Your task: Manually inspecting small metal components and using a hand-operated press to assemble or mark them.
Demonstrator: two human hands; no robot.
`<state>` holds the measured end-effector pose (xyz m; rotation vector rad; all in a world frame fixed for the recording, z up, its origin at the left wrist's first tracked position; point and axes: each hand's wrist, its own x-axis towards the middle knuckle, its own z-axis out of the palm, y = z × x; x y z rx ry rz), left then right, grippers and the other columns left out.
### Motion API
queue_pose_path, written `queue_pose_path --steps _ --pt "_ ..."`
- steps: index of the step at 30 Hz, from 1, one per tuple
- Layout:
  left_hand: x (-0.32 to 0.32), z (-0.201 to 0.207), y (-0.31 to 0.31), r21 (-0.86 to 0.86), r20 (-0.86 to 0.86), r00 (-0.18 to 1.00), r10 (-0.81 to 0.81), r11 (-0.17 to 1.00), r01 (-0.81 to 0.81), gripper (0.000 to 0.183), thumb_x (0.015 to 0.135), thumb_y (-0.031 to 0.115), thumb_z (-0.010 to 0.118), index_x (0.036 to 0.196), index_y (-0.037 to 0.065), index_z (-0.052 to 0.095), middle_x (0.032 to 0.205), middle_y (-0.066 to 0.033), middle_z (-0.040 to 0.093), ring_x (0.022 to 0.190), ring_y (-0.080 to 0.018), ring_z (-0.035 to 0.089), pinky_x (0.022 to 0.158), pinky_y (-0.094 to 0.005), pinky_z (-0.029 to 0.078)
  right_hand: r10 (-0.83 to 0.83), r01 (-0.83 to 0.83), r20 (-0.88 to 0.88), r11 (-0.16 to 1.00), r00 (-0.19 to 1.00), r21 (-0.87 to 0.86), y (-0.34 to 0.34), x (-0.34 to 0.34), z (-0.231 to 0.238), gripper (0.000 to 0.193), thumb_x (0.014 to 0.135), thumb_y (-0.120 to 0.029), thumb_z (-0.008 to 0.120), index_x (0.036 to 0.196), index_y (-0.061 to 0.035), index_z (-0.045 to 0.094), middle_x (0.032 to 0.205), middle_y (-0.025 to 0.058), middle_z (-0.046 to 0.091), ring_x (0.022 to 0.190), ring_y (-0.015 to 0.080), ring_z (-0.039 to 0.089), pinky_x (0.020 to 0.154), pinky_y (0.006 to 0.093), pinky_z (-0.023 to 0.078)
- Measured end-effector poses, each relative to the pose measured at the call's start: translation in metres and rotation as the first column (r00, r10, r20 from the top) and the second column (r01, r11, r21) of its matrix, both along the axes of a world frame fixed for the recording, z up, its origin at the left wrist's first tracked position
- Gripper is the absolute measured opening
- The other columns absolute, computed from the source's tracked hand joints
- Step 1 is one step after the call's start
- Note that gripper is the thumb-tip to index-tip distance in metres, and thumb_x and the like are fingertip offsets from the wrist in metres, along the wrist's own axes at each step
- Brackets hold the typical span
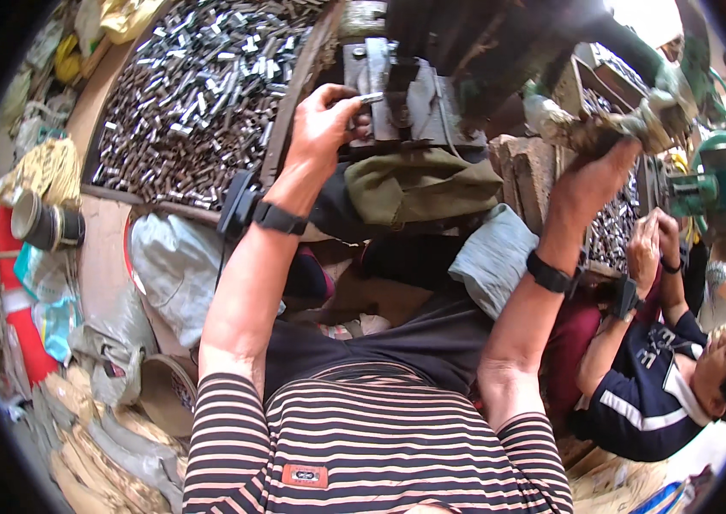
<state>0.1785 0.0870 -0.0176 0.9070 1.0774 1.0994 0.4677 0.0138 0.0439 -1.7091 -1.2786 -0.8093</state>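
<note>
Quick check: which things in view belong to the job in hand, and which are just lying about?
In use, it seems:
- small metal piece, in the left hand's fingers
- machine beside it
- wrapped lever, at the right hand; grip unclear
- heap of metal pieces

Apparently lying about:
- pale blue-grey cloth, left
- plastic bag
- light blue mask-like item

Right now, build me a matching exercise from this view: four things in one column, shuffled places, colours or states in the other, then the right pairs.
1. Left hand
2. Right hand
3. Cloth just left of the right forearm
4. Largest heap of loose metal parts

A. Pale blue
B. Up at a cloth-wrapped lever
C. In a wooden-sided tray
D. Pinching a small metal piece

Pairs: 1-D, 2-B, 3-A, 4-C
</note>
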Motion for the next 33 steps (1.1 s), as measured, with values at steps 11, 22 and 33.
queue_pose_path --steps 11,22,33 --pt "0.009 -0.024 0.041 -0.018 0.148 0.986 0.075 0.997 -0.073 0.012 0.09 0.011 0.055 0.098 0.002 0.055 0.089 -0.0059 0.06 0.076 -0.016 0.064 0.066 -0.0279 0.057 0.462 -0.432 -0.591 0.879 0.661 0.204 0.003 -0.004 0.034 0.039 0.092 -0.032 0.058 0.101 0.0069 0.061 0.088 0.0083 0.064 0.078 0.015 0.059 0.072 0.0264 0.047" --pt "0.011 -0.029 0.061 0.01 0.208 0.977 0.052 0.998 -0.056 0.012 0.087 0.009 0.057 0.093 -0.001 0.057 0.08 -0.0096 0.062 0.068 -0.0176 0.065 0.06 -0.028 0.058 0.472 -0.441 -0.559 0.875 0.682 0.201 0.019 0.024 0.107 0.03 0.085 -0.019 0.067 0.098 0.0084 0.064 0.084 0.011 0.065 0.061 0.0131 0.061 0.055 0.0244 0.051" --pt "0.039 -0.024 0.064 0.155 -0.202 0.979 0.03 0.988 0.002 0.023 0.091 0.018 0.056 0.101 -0.002 0.061 0.084 -0.0072 0.063 0.066 -0.0148 0.063 0.061 -0.0265 0.055 0.402 -0.328 -0.72 0.911 0.565 0.251 0.018 0.016 0.089 0.024 0.085 -0.02 0.064 0.097 0.0013 0.069 0.079 0.0077 0.065 0.06 0.012 0.059 0.055 0.0249 0.047"
